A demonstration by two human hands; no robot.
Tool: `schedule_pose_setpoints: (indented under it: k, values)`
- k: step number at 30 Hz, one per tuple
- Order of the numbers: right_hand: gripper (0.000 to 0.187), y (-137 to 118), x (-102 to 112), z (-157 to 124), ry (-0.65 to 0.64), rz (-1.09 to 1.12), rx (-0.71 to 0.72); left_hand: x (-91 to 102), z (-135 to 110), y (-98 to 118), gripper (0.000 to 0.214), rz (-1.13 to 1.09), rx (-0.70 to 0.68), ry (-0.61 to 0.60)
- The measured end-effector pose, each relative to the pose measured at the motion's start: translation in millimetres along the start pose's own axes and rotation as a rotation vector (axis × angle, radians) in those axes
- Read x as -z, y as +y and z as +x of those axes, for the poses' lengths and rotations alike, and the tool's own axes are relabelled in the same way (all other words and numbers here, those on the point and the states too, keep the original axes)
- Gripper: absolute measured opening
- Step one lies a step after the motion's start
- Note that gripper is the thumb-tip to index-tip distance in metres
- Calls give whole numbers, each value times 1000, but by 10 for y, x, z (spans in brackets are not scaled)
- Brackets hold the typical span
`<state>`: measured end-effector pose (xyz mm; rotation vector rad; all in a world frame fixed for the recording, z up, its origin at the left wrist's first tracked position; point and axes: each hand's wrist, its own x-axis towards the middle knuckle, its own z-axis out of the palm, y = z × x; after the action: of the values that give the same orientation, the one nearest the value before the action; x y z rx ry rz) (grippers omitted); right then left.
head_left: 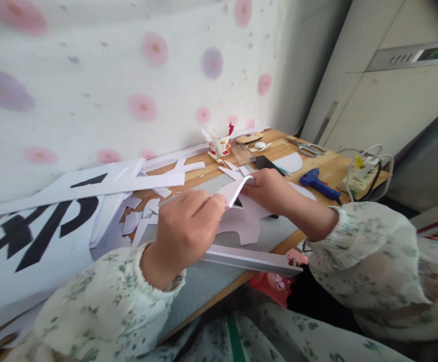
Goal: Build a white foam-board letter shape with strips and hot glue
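Both of my hands grip a narrow white foam-board strip, which bends into a curve between them above the table. My left hand is closed around its near end, and the fingers of my right hand pinch the far end. Below them lies a white cut-out shape with curved edges, partly hidden by my hands. A long white strip lies along the table's front edge, just under my hands. The strip's ends inside my fingers are hidden.
White scraps and sheets with black lettering cover the left side. A blue glue gun, scissors and a power strip lie at right. A paper cup with pens stands at the back, before a flowered curtain.
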<state>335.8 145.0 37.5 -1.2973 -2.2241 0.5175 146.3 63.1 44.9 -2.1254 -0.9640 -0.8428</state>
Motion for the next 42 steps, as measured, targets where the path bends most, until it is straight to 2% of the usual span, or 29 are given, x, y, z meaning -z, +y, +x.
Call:
schedule_pose_setpoints:
  k: [3,8,13,15,21,26,31,35,39,42]
  values:
    - [33,-24,5,-4,-39,153,-74,-53,-26,40,14,18,-38,-31]
    - [24,-61,64,-16,-4,-47,8,-40,-5,-184,8,-28,116,45]
    - [16,-107,84,-62,-78,-36,57,47,24,-376,6,-136,131,-2]
    - [16,-114,84,-85,-66,-17,94,55,6,-404,4,-197,127,-4]
    - [28,-65,74,-148,111,-9,229,32,-56,-440,20,-302,102,11]
    - [32,-3,57,-205,187,-91,316,24,-52,-470,27,-283,96,-7]
    - [38,53,27,-220,385,-171,460,1,-51,-453,35,-275,80,-34]
    - [42,70,21,-220,498,-177,500,-51,-75,-408,34,-282,67,-64]
    - [45,57,30,-236,544,-174,519,-69,-71,-348,42,-301,94,-140]
    - [48,26,32,-258,560,-183,521,-54,-50,-279,68,-332,155,-257]
